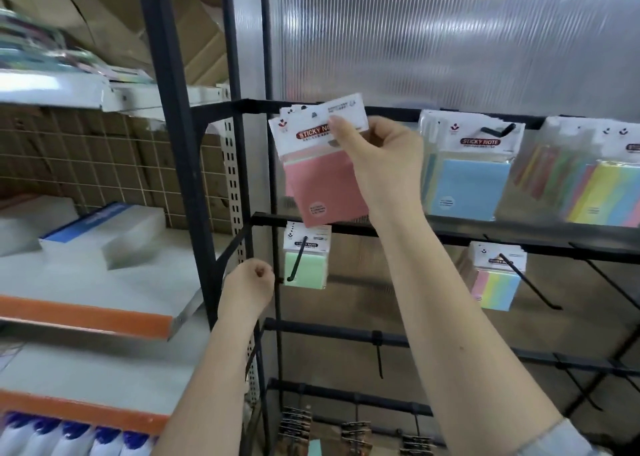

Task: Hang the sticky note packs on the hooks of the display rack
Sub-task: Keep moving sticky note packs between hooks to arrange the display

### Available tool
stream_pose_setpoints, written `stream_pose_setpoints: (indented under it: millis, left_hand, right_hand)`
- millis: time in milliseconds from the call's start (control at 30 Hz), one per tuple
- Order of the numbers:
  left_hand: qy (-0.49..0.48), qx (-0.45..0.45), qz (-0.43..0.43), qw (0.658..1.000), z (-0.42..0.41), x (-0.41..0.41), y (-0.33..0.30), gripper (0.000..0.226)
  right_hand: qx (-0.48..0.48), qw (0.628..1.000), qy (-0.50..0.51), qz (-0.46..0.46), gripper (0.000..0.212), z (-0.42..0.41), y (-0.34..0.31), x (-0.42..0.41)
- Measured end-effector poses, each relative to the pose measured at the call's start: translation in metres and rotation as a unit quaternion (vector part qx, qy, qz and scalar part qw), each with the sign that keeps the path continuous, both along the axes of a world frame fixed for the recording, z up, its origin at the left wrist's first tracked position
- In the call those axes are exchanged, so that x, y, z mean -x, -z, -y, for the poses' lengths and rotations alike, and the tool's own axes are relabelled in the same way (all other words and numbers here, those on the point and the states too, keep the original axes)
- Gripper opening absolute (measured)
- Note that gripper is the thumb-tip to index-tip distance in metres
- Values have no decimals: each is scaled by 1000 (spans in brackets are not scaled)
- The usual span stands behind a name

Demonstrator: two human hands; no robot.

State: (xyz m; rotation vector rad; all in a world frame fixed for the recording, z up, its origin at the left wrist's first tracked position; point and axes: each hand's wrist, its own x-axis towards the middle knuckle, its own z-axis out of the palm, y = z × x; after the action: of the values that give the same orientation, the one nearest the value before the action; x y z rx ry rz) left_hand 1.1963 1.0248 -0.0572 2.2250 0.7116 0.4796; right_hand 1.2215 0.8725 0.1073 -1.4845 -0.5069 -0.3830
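My right hand (377, 150) is raised to the top bar of the display rack (485, 230), its thumb and fingers pinching the white header cards of a small bunch of pink sticky note packs (322, 182). The packs hang down and to the left of my fingertips, tilted, with their punched holes up against the bar at the rack's left end; I cannot tell whether a hook passes through them.

Just right of that hand, a blue pack (474, 182) hangs on a black hook (493, 130), and further right a striped rainbow pack (609, 192) hangs on the same row.

My left hand (251, 287) sits lower, fingers curled into a loose fist beside the rack's upright post. Whether it grips anything I cannot tell. Just right of its knuckles a green pack (306, 267) hangs on a hook from the second bar. Further right along that bar hangs a pastel striped pack (495, 282).

Left of both hands stand orange-edged shelves (90, 317) holding white boxes.
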Motion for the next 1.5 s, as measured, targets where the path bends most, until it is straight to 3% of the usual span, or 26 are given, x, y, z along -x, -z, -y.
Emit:
stream_pose_setpoints:
  millis: [333, 567, 1033, 1200, 1367, 1500]
  left_hand:
    - [-22, -54, -7, 998, -11, -10, 4, 24]
    - [-22, -67, -16, 997, -14, -15, 2, 25]
    - [-6, -86, -40, 996, -21, -40, 4, 26]
    - [18, -9, -51, 998, -21, -49, -11, 26]
    - [31, 33, -92, 995, -22, -69, -18, 36]
    - [53, 65, -95, 992, -17, -81, -16, 24]
  right_hand:
    - [-53, 997, -2, -57, 22, -31, -1, -20]
    - [-41, 997, 38, -54, 47, -43, 5, -38]
    - [17, 992, 122, -10, 11, -47, 6, -59]
    - [-1, 992, 130, 6, 26, -37, 16, -57]
    - [6, 992, 124, 27, 11, -15, 34, -44]
    - [57, 991, 118, 17, 3, 10, 58, -31]
